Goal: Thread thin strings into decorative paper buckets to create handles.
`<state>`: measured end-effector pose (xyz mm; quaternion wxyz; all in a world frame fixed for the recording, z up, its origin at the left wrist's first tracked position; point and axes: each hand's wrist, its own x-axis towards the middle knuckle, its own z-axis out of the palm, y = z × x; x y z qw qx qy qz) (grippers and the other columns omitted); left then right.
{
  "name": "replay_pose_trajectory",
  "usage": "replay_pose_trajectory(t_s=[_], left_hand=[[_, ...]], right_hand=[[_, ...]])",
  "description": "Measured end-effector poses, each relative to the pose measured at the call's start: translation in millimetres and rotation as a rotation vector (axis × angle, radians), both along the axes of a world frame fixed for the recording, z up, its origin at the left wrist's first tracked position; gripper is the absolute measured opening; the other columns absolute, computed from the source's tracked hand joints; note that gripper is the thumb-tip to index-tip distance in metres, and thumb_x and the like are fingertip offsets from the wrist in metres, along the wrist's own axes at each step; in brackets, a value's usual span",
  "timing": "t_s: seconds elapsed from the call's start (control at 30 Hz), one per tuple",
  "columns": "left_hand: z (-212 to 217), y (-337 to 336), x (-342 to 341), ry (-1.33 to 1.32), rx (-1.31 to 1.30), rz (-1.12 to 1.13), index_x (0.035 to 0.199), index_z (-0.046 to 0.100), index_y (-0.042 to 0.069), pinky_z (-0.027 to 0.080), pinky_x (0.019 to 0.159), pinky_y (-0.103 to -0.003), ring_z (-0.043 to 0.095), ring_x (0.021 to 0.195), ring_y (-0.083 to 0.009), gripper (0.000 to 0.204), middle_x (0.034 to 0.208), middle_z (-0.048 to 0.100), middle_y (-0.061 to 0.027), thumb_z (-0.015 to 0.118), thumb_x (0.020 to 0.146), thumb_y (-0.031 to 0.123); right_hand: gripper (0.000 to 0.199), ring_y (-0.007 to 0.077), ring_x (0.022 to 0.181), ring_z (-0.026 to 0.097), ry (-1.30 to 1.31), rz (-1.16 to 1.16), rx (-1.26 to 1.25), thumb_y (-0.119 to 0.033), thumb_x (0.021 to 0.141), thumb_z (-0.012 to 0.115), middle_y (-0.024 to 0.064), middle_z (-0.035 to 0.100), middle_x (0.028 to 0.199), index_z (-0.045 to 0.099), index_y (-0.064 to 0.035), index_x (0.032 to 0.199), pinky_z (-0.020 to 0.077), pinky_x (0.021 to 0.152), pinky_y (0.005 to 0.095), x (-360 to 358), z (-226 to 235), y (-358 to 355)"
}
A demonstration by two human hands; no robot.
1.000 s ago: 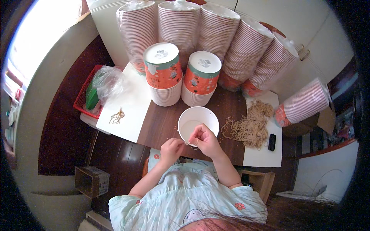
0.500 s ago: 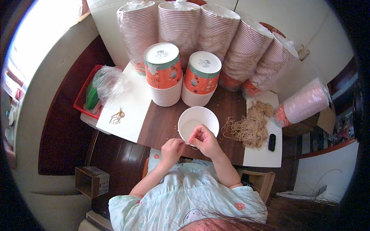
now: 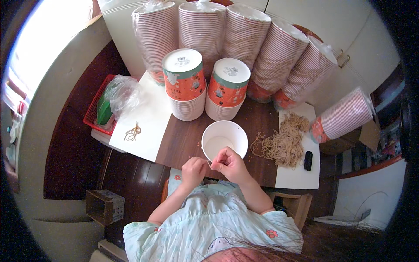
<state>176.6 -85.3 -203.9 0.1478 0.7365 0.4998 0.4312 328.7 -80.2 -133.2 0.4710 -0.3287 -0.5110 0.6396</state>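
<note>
Cord strand (image 3: 209, 161), thin and pale, lies between the fingertips at the near edge of the bench (image 3: 257, 168), at about half past six from the white paper tub (image 3: 238, 140). The left hand (image 3: 194, 171) and the right hand (image 3: 230, 166) each have the grip drawn to a tight pinch, thumb against forefinger, with the strand caught between; how much of it lies inside the fingers cannot be told. It should handle as very light, limp and somewhat rough, prone to snarl rather than break; the best hold is probably a fingertip pinch close to its end.

Taking the tub as the clock's centre, a tangled heap of tan cord (image 3: 290, 142) sits at three and a small loose cord bundle (image 3: 132, 132) at nine. The tub stands mouth up, its pale base visible inside; whether the right knuckles touch its rim is unclear. Upturned nested tub stacks stand at eleven (image 3: 185, 89) and twelve (image 3: 228, 91), and plastic-wrapped tub stacks (image 3: 201, 35) from eleven round to two. Near half past nine, a red basket (image 3: 89, 118) holds a green item (image 3: 104, 110) and a crumpled clear bag (image 3: 125, 94). An open cardboard box (image 3: 104, 207) is at eight.
</note>
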Motion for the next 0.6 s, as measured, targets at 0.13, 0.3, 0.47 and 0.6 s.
replay_pose_trajectory(t_s=[0.13, 0.3, 0.47, 0.6], left_hand=[[-6, 2, 0, -0.014, -0.039, -0.003, 0.070, 0.057, 0.005, 0.046, 0.054, -0.035, 0.056, 0.062, -0.0250, 0.007, 0.066, 0.056, -0.0077, 0.059, 0.064, 0.004], [-10, 5, 4, -0.038, -0.036, 0.028, 0.068, 0.057, 0.005, 0.045, 0.052, -0.035, 0.056, 0.059, -0.0251, 0.005, 0.064, 0.055, -0.0083, 0.060, 0.064, 0.004], [-10, 7, 7, -0.036, -0.038, 0.044, 0.067, 0.057, 0.005, 0.045, 0.050, -0.034, 0.055, 0.056, -0.0248, 0.005, 0.062, 0.054, -0.0083, 0.061, 0.064, 0.004], [-13, 6, 9, -0.058, -0.071, 0.003, 0.069, 0.058, 0.003, 0.044, 0.049, -0.033, 0.055, 0.054, -0.0245, 0.008, 0.063, 0.056, -0.0102, 0.063, 0.062, 0.003]], right_hand=[[0.022, 0.0079, 0.068, 0.052, 0.047, 0.009, -0.021, -0.003, 0.078, 0.062, 0.0042, 0.055, 0.074, 0.040, -0.0063, 0.079, 0.0457, 0.064, 0.0214, -1, 6, -12], [0.022, 0.0087, 0.067, 0.055, -0.089, 0.020, 0.046, -0.002, 0.078, 0.061, 0.0070, 0.057, 0.073, 0.040, -0.0050, 0.075, 0.0463, 0.060, 0.0222, -5, 11, -36], [0.021, 0.0088, 0.065, 0.055, -0.184, -0.023, 0.086, -0.001, 0.078, 0.061, 0.0075, 0.058, 0.072, 0.041, -0.0043, 0.073, 0.0459, 0.058, 0.0211, 0, 9, -43], [0.021, 0.0034, 0.056, 0.050, -0.336, -0.024, 0.192, -0.009, 0.074, 0.068, 0.0000, 0.057, 0.067, 0.048, -0.0054, 0.081, 0.0415, 0.050, 0.0187, 8, 16, -48]])
